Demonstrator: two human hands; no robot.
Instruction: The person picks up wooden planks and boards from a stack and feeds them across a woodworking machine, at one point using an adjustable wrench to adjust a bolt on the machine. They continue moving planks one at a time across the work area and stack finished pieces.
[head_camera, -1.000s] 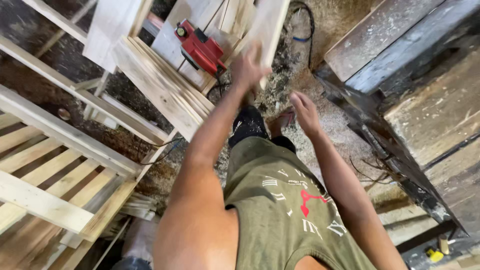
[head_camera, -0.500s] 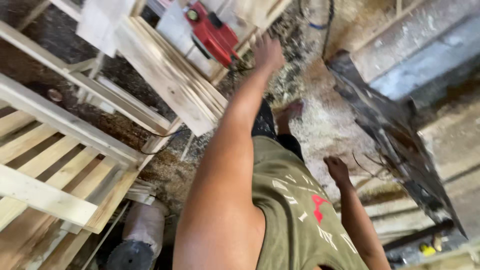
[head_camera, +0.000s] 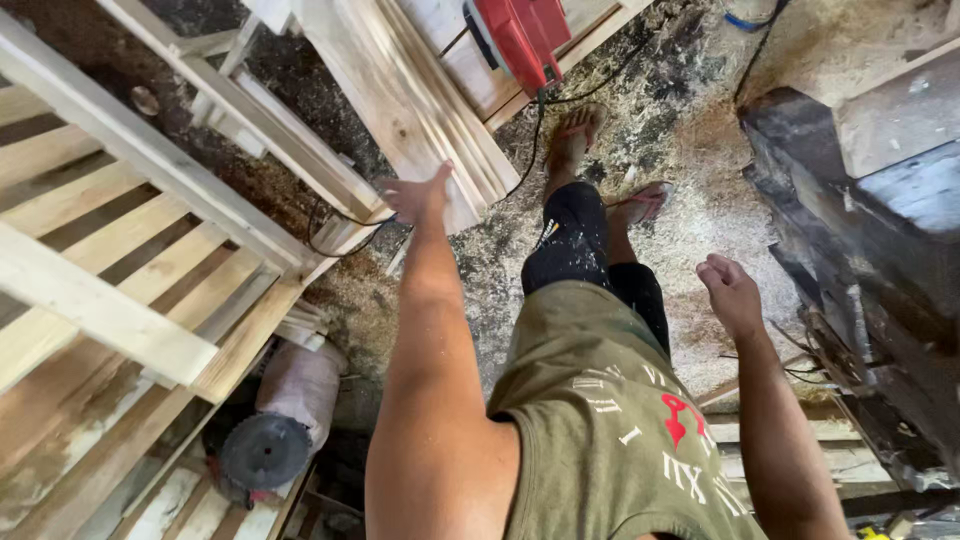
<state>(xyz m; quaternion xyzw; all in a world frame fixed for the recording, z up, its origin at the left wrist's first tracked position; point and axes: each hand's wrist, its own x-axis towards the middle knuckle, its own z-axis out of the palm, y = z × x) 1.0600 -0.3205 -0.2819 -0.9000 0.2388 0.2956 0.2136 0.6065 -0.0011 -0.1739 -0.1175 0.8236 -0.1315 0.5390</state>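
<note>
The left hand (head_camera: 418, 195) is stretched out ahead with its fingers (head_camera: 440, 178) spread and holding nothing; the fingertips lie over the near end of a stack of pale planks (head_camera: 405, 100), though whether they actually touch the wood is hard to tell from this angle. The right hand (head_camera: 730, 295) hangs low at the person's side, fingers loosely curled and empty, near a dark, worn machine body (head_camera: 850, 200) on the right.

The stack of planks runs up and away on a slant, and beyond it a red power saw (head_camera: 525, 35) sits on more boards, its black cord (head_camera: 535, 140) trailing down to the floor (head_camera: 700, 200). The floor is rough and thick with sawdust, paler in a heap near the person's sandalled feet. To the left stand slatted frames (head_camera: 130, 250) of light timber, and below them lies a grey motor (head_camera: 280, 430) with a round dark end.

Half a second ago the left hand was raised higher, close to the red saw; it has since come down and back to the near end of the planks. The right hand has lifted a little and now sits nearer the machine. The view has tipped so that the saw lies at the top edge.
</note>
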